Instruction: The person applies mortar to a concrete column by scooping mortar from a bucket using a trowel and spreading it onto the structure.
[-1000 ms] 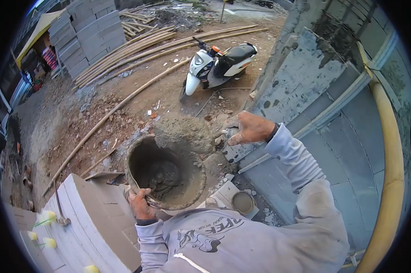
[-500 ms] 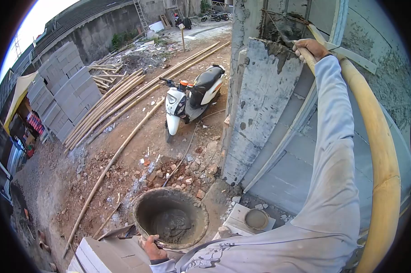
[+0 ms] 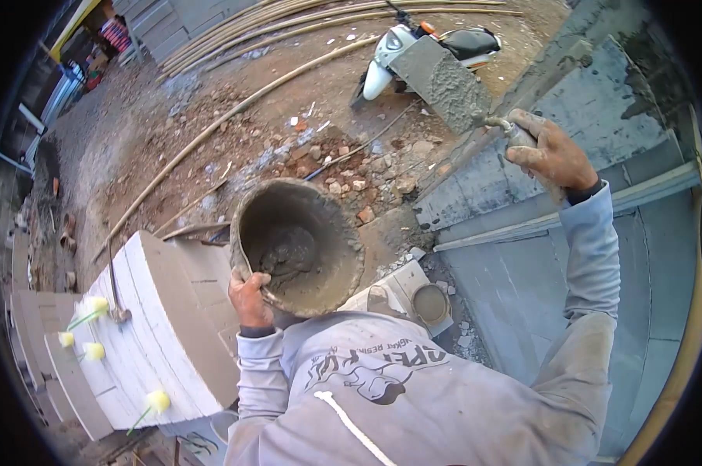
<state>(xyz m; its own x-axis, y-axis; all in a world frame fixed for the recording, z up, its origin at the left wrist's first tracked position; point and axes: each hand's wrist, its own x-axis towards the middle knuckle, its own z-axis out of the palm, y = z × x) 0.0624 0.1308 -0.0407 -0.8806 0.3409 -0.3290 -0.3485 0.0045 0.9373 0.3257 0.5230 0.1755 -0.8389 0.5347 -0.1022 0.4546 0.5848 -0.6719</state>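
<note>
Trowel blade up in the upper right of the frame, we see its handle gripped in the right hand, with wet mortar on the blade. Left of centre, we see the left hand clasping the rim of a bucket. Farther out, we find pale blocks at lower left and a scooter at the top.

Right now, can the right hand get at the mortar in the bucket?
Probably yes: the mortar lies uncovered in the bucket, with the left hand only at its rim, though the right hand holds a loaded trowel.
</note>
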